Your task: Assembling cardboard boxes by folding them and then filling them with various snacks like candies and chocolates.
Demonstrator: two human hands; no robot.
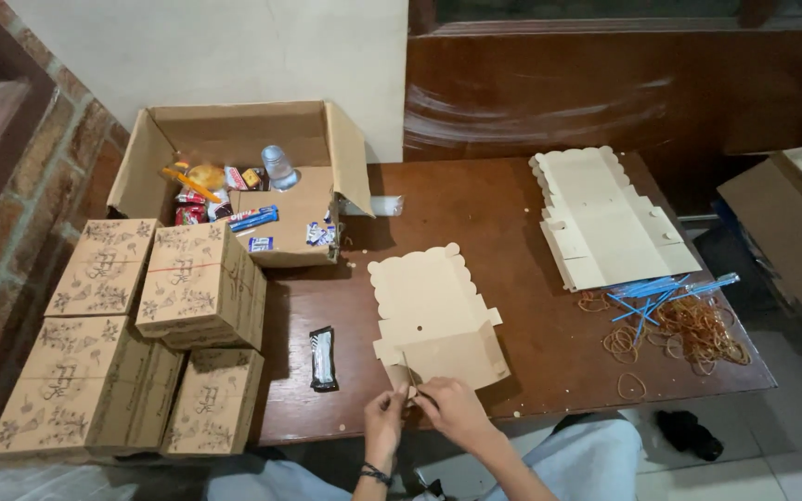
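Both hands are folding at the bench's near edge: left hand and right hand are pinching the flat box blank's near flap; next, I judge, comes creasing it upright.

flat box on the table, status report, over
Both hands, left hand and right hand, pinching near edge of the flat box. Snack bar beside it, apart. Nothing blocking.

Brown table bears box blanks, rubber bands.
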